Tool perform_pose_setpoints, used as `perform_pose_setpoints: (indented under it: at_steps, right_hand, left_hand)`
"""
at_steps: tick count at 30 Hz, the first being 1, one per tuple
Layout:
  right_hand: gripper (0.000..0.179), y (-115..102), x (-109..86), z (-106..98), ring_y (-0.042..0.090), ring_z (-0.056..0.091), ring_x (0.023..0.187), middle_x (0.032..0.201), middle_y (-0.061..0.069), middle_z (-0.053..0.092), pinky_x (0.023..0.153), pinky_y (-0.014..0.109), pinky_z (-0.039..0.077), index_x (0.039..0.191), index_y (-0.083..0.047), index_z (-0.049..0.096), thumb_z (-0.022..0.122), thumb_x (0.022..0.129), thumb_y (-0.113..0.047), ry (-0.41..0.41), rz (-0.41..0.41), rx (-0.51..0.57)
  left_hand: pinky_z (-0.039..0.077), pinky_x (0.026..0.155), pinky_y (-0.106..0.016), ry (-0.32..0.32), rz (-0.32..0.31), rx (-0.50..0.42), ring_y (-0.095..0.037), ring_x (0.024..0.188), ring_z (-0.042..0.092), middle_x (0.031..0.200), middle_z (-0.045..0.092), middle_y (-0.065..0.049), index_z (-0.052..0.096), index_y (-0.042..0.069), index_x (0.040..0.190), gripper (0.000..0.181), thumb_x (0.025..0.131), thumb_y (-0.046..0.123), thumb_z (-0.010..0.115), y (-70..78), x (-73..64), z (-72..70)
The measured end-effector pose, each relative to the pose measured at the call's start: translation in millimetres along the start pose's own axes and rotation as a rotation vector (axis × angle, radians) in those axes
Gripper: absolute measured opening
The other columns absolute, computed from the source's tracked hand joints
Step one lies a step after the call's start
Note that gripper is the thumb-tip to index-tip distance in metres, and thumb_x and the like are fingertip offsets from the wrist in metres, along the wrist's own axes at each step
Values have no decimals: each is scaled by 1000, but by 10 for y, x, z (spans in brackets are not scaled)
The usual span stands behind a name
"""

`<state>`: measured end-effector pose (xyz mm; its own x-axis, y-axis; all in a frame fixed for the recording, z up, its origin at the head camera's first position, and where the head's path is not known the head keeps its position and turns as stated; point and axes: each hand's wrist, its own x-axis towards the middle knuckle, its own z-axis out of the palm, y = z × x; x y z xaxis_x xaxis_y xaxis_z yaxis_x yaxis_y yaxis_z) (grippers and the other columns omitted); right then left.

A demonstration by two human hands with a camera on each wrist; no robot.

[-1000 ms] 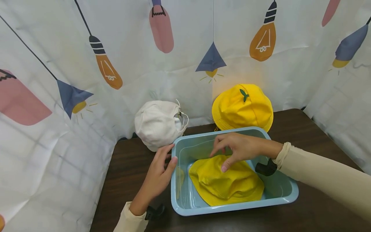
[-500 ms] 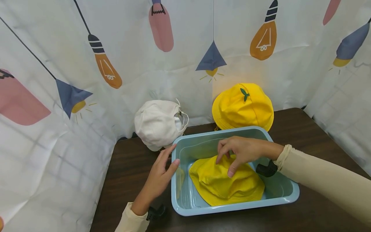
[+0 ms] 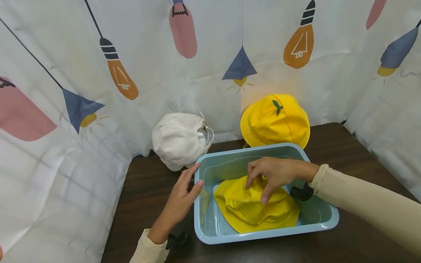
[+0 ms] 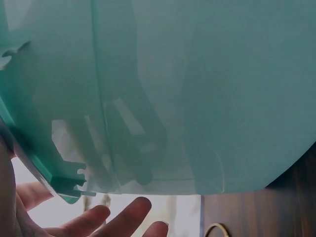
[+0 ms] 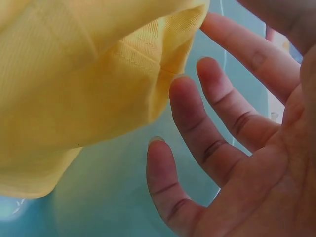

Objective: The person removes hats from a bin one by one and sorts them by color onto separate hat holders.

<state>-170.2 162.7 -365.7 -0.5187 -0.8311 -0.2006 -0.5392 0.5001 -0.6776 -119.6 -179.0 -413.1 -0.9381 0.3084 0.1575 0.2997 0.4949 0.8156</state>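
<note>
A yellow bucket hat (image 3: 243,213) lies slumped inside a light blue plastic tub (image 3: 263,235). Over its crown is my right hand (image 3: 277,171), thumb and fingers apart. In the right wrist view the index fingertip touches the edge of a fold in the yellow cloth (image 5: 74,94), while the other fingers (image 5: 190,106) are loosely bent beside it. My left hand (image 3: 179,201) rests at the tub's left rim, with its thumb at the rim and fingers stretched along the outside. The left wrist view shows those fingers (image 4: 131,215) below the tub wall (image 4: 222,98), holding nothing.
Behind the tub's left corner sits a white cap (image 3: 179,140) with a drawstring. A second yellow hat (image 3: 279,122) with a green sprout stands behind the tub. All are on a dark wooden table (image 3: 144,190), enclosed by a patterned cloth (image 3: 204,87).
My right hand has moved slightly right and lower over the hat, bringing its fingers closer to the crown. The left hand stays at the rim, and the tub and hats have not visibly moved.
</note>
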Motion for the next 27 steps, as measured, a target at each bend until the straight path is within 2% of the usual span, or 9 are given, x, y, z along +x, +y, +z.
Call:
perform_pose_setpoints:
  at_steps: [8,18,27]
  right_hand:
    - [59,11,15,24,13,56,91,107,-7,60,83,31,53,128,-27,72,89,74,-43,-32,14,-55]
    - [15,29,27,65,11,57,84,95,-7,59,75,22,54,96,-25,81,85,82,-29,17,-36,-17]
    - [8,4,36,44,5,57,86,94,-12,61,77,23,54,90,-26,83,84,82,-28,61,-65,4]
  left_hand:
    - [56,97,-47,-4,-9,1,-25,122,59,145,48,-1,38,35,156,53,106,39,54,0,-1,2]
    - [57,97,-48,2,-8,18,-27,122,60,145,48,-3,38,34,157,54,106,38,54,-7,4,11]
    - [56,96,-46,5,-6,19,-25,122,60,146,48,-2,38,33,157,54,106,38,54,-28,3,16]
